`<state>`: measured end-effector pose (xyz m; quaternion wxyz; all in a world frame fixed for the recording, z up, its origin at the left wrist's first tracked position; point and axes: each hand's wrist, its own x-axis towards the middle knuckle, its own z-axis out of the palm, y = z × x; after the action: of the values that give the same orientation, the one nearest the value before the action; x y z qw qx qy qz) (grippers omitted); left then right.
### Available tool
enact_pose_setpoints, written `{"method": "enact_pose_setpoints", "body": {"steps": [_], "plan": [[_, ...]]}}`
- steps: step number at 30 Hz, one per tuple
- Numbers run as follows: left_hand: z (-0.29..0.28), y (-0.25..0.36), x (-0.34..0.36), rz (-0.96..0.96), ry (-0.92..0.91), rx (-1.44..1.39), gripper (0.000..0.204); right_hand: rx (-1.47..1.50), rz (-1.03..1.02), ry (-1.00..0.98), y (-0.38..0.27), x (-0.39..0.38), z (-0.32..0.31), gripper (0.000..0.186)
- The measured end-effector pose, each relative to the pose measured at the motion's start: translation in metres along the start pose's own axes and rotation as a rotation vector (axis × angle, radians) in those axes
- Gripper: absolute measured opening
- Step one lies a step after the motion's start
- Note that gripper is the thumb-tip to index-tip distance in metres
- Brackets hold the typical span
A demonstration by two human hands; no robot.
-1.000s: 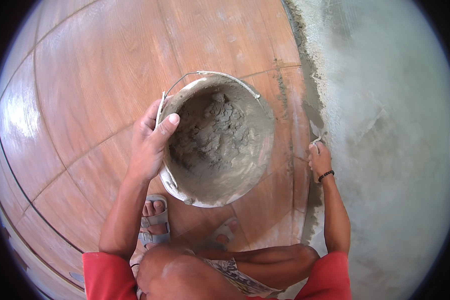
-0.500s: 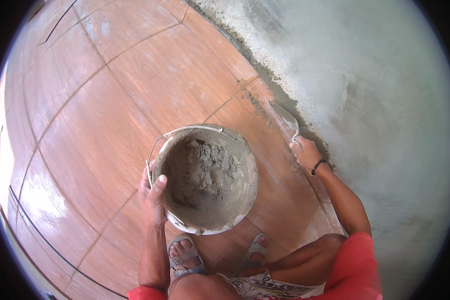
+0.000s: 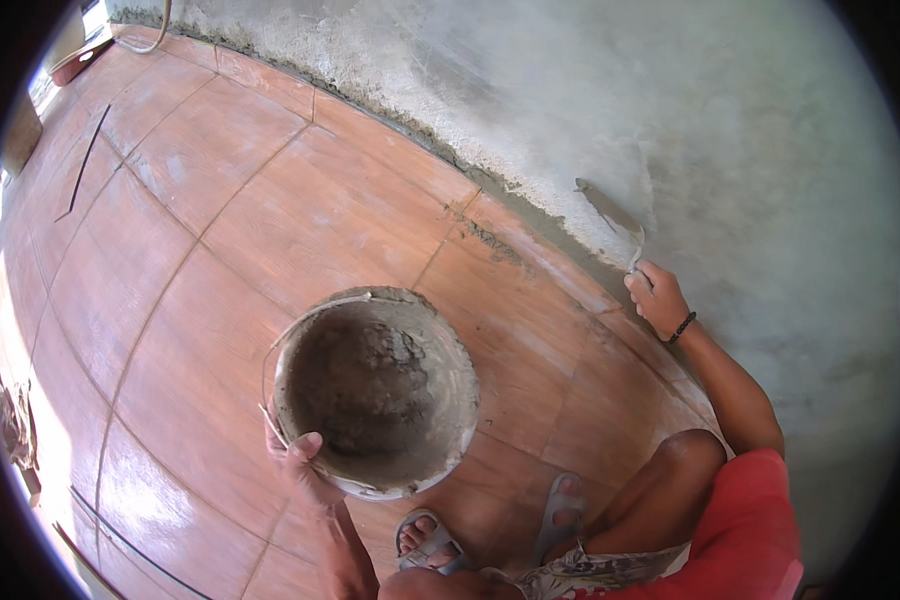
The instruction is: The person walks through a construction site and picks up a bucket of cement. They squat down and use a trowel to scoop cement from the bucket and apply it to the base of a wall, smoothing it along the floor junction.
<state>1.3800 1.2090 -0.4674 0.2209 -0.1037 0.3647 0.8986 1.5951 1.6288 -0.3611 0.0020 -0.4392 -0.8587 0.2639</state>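
Note:
My left hand (image 3: 303, 468) grips the left rim of a round bucket (image 3: 462, 400), thumb over the edge and fingers outside. Wet grey mortar (image 3: 395, 352) clings to its inside and lies at the bottom. A thin wire handle with a pale grip rests along the bucket's far left rim. Over at the wall, my right hand (image 3: 658, 298) is closed round the handle of a pointed trowel (image 3: 612, 212). Its mortar-smeared blade points up and left in front of the wall; whether it touches is unclear. Below it, grey mortar (image 3: 568, 238) lines the top of the tile skirting (image 3: 545, 262).
Brown wood-look floor tiles (image 3: 220, 320) spread left of the grey plastered wall (image 3: 760, 180). Mortar crumbs (image 3: 492, 242) lie beside the skirting. Thin dark strips (image 3: 90, 160) rest on the floor at left. My sandalled feet (image 3: 430, 545) are just behind the bucket.
My right hand has brought the trowel up from the skirting's top edge to the wall face. The bucket, still in my left hand, tips a little differently. The whole view has shifted.

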Motion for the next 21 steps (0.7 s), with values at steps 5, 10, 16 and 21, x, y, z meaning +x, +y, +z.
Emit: {"method": "enact_pose_setpoints", "body": {"steps": [5,10,16,21], "plan": [[-0.022,0.04,0.053,0.114,0.113,0.009,0.061,-0.214,-0.164,-0.01,-0.014,-0.046,-0.005,0.03],[-0.063,0.069,0.14,0.168,0.11,-0.05,0.058,-0.334,-0.192,-0.181,-0.053,-0.072,-0.004,0.031],[-0.111,0.092,0.213,-0.018,0.065,0.059,0.05,-0.386,-0.262,-0.205,-0.035,-0.091,-0.01,0.03],[-0.109,0.135,0.235,-0.243,-0.115,0.125,0.043,-0.303,-0.282,-0.276,-0.102,-0.066,0.003,0.029]]}}
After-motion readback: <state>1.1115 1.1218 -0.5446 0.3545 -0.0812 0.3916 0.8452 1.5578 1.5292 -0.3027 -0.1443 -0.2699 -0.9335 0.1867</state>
